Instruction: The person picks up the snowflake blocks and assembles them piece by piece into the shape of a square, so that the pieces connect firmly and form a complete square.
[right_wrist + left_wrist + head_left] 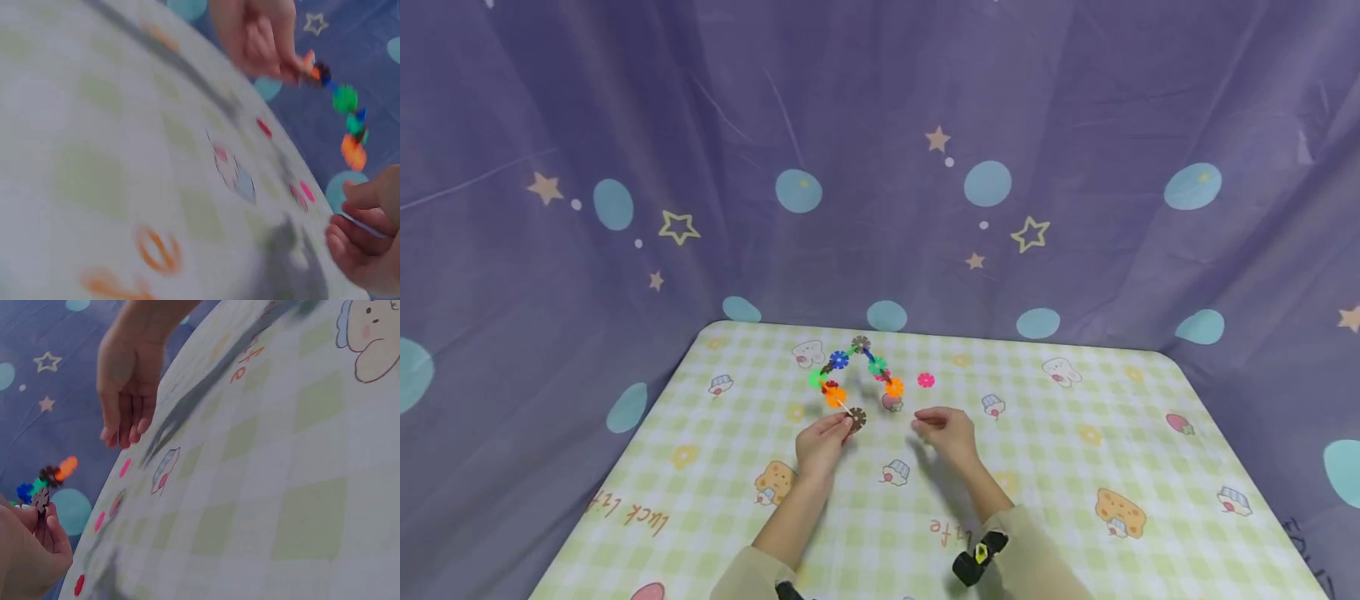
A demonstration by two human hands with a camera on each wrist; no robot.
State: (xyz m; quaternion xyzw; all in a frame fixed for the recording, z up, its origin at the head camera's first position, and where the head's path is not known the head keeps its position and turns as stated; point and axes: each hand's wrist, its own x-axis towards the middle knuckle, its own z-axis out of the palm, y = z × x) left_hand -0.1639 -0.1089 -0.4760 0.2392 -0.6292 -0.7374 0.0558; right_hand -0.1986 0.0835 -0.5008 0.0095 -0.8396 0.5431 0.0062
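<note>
In the head view my left hand [822, 447] pinches a brown snowflake-shaped disc [857, 418] between thumb and fingers. That disc ends a bent chain of interlocked plastic discs [838, 360], coloured white, orange, green, blue and brown. The chain arches up away from the hand, then down to an orange disc [894, 387] at its far end. To the right, apart from the chain, my right hand [949, 433] hovers over the table with loosely bent fingers. A thin pale strip [365, 226] shows between its fingers in the right wrist view; what it is I cannot tell.
A pink disc [926, 380] lies beyond the right hand on the checked tablecloth [1045, 467]. Another pink disc [100, 520] and a red disc [79, 585] lie on the cloth near the chain. A purple curtain [880, 250] stands behind the table's far edge.
</note>
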